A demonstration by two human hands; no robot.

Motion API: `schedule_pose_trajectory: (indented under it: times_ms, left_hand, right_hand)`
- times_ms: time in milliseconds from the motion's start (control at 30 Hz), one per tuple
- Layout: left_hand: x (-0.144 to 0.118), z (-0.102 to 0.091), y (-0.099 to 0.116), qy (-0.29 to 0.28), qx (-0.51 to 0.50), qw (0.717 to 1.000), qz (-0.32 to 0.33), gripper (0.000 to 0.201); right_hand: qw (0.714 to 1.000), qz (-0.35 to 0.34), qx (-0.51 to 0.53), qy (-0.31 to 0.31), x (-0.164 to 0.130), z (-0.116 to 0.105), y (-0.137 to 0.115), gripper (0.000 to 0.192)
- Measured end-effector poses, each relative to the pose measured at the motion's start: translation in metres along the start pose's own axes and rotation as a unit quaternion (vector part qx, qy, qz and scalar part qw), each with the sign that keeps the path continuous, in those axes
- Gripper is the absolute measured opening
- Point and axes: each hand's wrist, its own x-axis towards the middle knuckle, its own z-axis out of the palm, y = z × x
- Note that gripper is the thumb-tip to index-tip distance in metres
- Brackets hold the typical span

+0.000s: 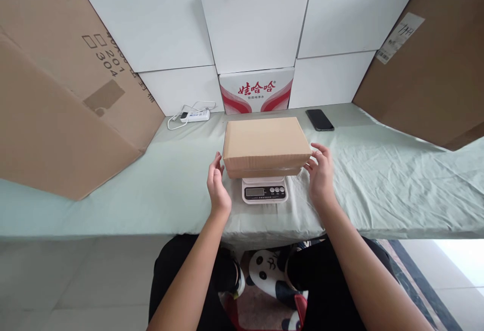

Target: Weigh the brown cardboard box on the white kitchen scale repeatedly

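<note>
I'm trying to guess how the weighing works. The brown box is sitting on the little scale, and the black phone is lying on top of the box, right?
Not quite. The brown box does sit on the little scale, but the black phone is not on top of it. The head view shows the phone lying on the green cloth, behind and to the right of the box.

Around my work spot: cloth, cartons, a phone and a power strip.

A pale green cloth [397, 179] covers the table in front of me. At the far left of the frame a big brown carton [56, 119] leans in, and another brown carton [434, 73] stands at the upper right. White cartons [159, 23] are stacked along the top centre, with a red-lettered water carton [256, 91] below them. A black phone [319, 119] lies right of centre; a white power strip [194, 115] with its cord lies left of centre. At the bottom centre, panda slippers [268, 268] show by my knees.
</note>
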Motion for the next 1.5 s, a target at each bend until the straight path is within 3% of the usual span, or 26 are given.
schedule_pose_trajectory:
  times_ms: [300,833,1500]
  left_hand:
    - [0.001,0.001,0.01,0.031,0.089,0.996,-0.004,0.053]
    - [0.001,0.006,0.008,0.015,0.072,0.997,-0.036,0.045]
    - [-0.002,0.01,0.007,0.003,0.052,0.998,-0.044,0.037]
  right_hand:
    - [1.0,0.01,0.007,0.003,0.002,0.001,0.001,0.028]
    - [1.0,-0.004,-0.02,-0.022,0.004,-0.001,0.007,0.03]
    - [0.991,-0.077,-0.076,-0.079,-0.007,0.005,0.012,0.058]
